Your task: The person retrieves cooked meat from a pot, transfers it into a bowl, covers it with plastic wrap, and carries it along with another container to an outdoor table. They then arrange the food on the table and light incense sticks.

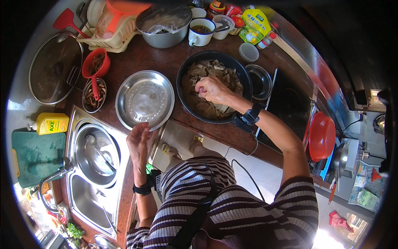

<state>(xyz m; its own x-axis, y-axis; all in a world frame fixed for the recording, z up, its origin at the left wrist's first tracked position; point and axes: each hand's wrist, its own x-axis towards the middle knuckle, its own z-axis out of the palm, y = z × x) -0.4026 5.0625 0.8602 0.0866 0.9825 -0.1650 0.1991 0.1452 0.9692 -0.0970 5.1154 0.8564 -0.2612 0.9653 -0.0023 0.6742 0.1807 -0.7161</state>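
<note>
My right hand (213, 90) is over a dark pan (183, 101) filled with thin, greyish-brown slices of food (202, 68). Its fingers are curled inward, and I cannot see whether something small is inside them. My left hand (138, 140) is at the near rim of a round stainless steel plate (144, 96), fingers loosely bent and nothing visible in them. The fingertips overlap the rim, but contact is not clear. Only a small dull spot shows on the plate. Both wrists wear dark bands.
Left of the plate stand a red ladle (96, 63) and a bowl of brown pieces (90, 107). A double sink (93, 199) holds a metal basin (81, 168). Behind are a grey pot (164, 39) and an enamel mug (200, 39). A glass bowl (259, 82) and black cooktop (286, 105) lie right.
</note>
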